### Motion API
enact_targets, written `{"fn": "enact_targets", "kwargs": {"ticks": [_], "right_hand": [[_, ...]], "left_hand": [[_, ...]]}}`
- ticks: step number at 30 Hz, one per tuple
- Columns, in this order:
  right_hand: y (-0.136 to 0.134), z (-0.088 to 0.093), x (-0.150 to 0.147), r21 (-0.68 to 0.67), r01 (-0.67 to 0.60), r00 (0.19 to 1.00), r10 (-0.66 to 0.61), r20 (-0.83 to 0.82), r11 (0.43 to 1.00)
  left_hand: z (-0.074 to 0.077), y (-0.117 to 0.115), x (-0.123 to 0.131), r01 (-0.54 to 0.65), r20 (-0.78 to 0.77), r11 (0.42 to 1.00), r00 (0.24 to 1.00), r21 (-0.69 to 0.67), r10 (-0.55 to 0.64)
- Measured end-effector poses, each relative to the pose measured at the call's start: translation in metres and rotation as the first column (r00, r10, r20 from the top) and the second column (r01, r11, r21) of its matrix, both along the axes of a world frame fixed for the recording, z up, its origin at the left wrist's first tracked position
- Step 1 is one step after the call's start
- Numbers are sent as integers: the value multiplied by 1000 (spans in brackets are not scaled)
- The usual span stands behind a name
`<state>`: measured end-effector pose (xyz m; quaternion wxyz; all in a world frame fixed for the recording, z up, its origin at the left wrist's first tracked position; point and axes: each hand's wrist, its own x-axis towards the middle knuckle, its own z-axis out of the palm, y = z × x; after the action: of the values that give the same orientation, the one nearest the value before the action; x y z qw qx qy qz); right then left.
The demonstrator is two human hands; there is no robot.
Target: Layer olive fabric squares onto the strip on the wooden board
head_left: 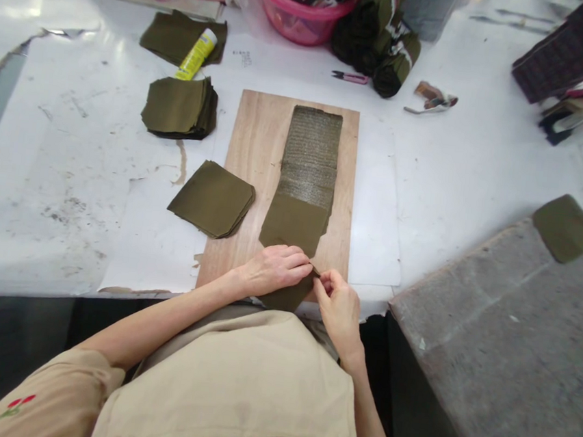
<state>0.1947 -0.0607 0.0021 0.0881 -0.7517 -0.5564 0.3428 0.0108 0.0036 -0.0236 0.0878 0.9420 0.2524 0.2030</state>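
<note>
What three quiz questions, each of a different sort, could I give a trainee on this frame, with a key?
1. True or false: the pink thread snips lie on the wooden board.

2. Beside the left hand, what does the right hand pinch?
A) The rim of the pink basin
B) The edge of an olive fabric piece
C) The cap of the yellow tube

3. Fill the gap: the yellow tube lies to the person's ____ of the wooden board.

Key:
1. False; the snips lie on the white paper beyond the board.
2. B
3. left
</note>
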Motion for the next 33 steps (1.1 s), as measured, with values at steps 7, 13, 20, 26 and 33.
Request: {"fn": "enact_targets", "kwargs": {"ticks": [7, 13, 20, 26, 33], "right_hand": [[-10, -12, 3, 340, -101, 988, 56, 141, 935], [-12, -28, 8, 521, -258, 960, 157, 231, 814], [-10, -31, 12, 561, -321, 942, 199, 269, 763], [-10, -31, 17, 555, -370, 926, 245, 288, 745], [-10, -28, 19, 456, -406, 907, 288, 308, 792]], "left_hand": [[-2, -2, -2, 21, -23, 1000, 1000, -16, -21], [-3, -2, -1, 33, -53, 999, 998, 10, -33], [-7, -4, -2, 40, -74, 997, 997, 67, -35], [-9, -5, -2, 37, -98, 998, 995, 58, -31], [-7, -4, -1, 50, -128, 999, 991, 21, -47]]}}
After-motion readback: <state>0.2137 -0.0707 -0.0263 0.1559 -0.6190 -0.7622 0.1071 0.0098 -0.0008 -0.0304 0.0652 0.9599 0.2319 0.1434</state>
